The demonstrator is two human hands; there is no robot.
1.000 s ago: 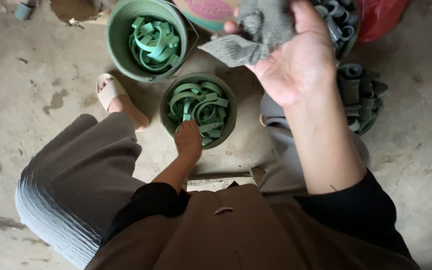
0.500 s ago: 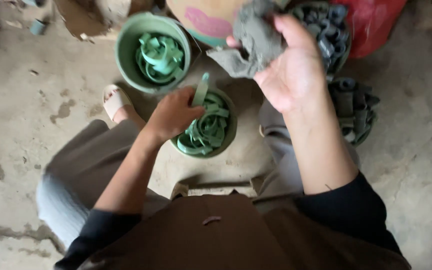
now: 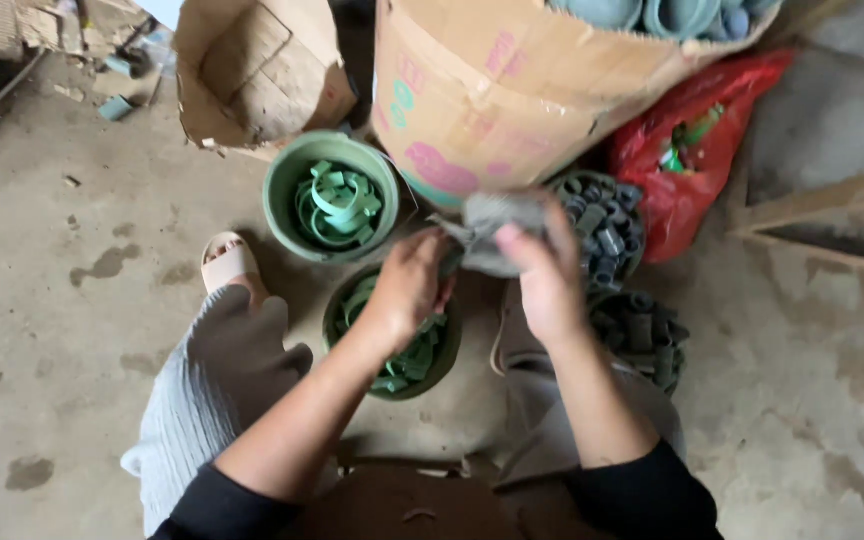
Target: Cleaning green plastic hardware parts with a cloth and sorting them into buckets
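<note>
Both hands on grey cloth

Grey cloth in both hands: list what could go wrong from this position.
1. Both the left hand and right hand work the grey cloth directly above the near green bowl; a small piece slipping out might fall among the green rings and be hard to find.
2. The bowl sits close between the legs, beside the sandalled foot; a shift could tip it.
</note>
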